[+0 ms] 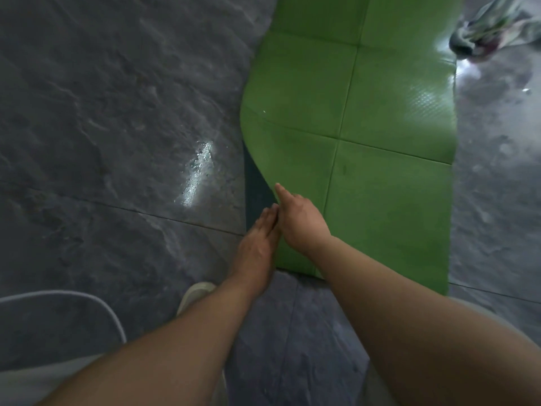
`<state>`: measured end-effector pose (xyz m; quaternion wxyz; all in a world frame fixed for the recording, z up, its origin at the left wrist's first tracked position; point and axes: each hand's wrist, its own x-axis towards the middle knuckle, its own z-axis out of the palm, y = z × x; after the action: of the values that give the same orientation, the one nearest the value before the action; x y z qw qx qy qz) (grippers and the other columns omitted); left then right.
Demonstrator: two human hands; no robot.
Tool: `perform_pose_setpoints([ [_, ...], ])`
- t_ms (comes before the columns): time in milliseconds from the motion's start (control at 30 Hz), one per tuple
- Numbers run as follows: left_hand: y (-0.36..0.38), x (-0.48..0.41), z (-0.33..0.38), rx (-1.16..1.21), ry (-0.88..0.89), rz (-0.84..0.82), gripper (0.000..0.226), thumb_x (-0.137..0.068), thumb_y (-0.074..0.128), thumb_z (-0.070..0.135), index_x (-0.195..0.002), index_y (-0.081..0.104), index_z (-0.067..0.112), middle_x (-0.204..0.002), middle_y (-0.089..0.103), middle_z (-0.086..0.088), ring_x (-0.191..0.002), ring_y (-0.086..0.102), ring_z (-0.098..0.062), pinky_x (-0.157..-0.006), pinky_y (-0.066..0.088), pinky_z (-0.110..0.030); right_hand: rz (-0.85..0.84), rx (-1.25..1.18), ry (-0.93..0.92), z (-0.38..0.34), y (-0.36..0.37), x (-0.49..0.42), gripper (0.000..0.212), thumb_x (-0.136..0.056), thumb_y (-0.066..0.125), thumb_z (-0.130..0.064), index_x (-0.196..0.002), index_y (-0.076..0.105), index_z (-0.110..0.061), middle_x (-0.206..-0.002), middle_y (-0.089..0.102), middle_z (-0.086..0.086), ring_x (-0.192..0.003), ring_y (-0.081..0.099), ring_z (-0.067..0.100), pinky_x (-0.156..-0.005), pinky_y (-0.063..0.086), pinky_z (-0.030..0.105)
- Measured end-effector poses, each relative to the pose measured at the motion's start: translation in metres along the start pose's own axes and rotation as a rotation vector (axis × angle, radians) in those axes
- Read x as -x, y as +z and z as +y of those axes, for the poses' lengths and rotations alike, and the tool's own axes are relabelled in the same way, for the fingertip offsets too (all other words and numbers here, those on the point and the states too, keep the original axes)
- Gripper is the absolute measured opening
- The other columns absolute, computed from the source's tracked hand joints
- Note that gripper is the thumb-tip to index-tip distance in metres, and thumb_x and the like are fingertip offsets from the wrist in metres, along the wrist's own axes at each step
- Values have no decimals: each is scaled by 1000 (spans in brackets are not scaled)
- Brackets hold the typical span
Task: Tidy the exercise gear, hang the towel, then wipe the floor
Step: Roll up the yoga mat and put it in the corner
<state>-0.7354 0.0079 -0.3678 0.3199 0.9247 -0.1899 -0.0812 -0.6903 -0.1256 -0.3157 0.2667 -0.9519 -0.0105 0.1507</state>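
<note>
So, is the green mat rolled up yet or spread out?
Spread out. The mat lies open along the floor, fold creases showing; only its near left edge is lifted, where the left hand and right hand meet it.

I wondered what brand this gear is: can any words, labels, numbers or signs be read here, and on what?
No readable text anywhere in this view.
green mat: only fold creases and a dimpled texture, no logo.
crumpled cloth: blurred pattern, no letters to make out.
pale shoe: no marking visible.
</note>
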Motion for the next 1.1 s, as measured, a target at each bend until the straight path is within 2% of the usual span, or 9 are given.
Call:
perform_pose_setpoints([
  [133,0,2,21,72,56,44,70,-87,54,-14,-150,34,9,-157,34,-16,-145,31,-31,-117,28,-38,20,0,114,-1,-3,3,48,-105,39,-27,-147,37,-5,-111,65,19,-102,62,36,-74,43,35],
  [267,8,2,19,-8,109,-29,62,-86,53,-10,-146,44,3,-155,36,-19,-144,34,-34,-116,32,-38,20,-55,255,-4,-6,4,24,-103,43,-27,-108,55,-7,-104,64,18,-92,64,36,-73,51,38],
  [433,2,7,27,-17,204,-37,64,-79,58,-9,-140,52,10,-147,48,-13,-131,49,-28,-101,48,-36,102,48,253,-4,-10,4,20,-102,46,-26,-101,58,-10,-92,59,9,-77,57,28,-64,42,33],
  [567,-5,12,15,43,-34,151,51,-75,59,18,-125,49,16,-132,48,-9,-110,55,-32,-88,53,-47,149,124,207,-7,-11,5,13,-102,47,-21,-100,57,-13,-82,53,2,-71,53,23,-61,41,33],
  [633,-9,10,1,-12,-209,156,77,-69,71,40,-135,40,15,-146,37,-10,-127,45,-33,-102,44,-50,163,171,193,-7,-12,7,10,-100,48,-17,-98,57,-13,-84,59,5,-69,48,23,-62,38,33],
  [767,-18,-15,-10,-112,-298,-152,149,-53,84,65,-155,-13,19,-165,-14,2,-152,-7,-15,-121,8,-47,200,236,144,-8,-12,13,14,-101,48,-21,-99,58,-13,-85,60,6,-71,45,23,-66,35,35],
  [867,-16,-36,-8,-155,-292,-245,145,-60,84,47,-151,-27,25,-161,-26,10,-151,-8,-11,-121,12,-53,197,273,91,-10,-8,16,22,-99,49,-17,-118,56,-9,-110,65,12,-99,59,28,-75,44,37],
  [967,-11,-38,-6,-166,-286,-283,138,-64,81,38,-151,-25,27,-161,-28,10,-152,-5,-12,-119,20,-54,54,327,44,-5,-6,22,71,-95,47,-15,-156,11,-6,-164,11,16,-150,15,31,-116,29,51],
  [1100,-3,-43,-1,-170,-236,-303,123,-76,71,52,-152,-23,32,-161,-25,11,-150,-15,-11,-119,19,-55,-103,498,-83,-4,-3,31,78,-99,37,-30,-156,-11,-7,-164,-16,13,-151,-15,30,-121,4,57],
])
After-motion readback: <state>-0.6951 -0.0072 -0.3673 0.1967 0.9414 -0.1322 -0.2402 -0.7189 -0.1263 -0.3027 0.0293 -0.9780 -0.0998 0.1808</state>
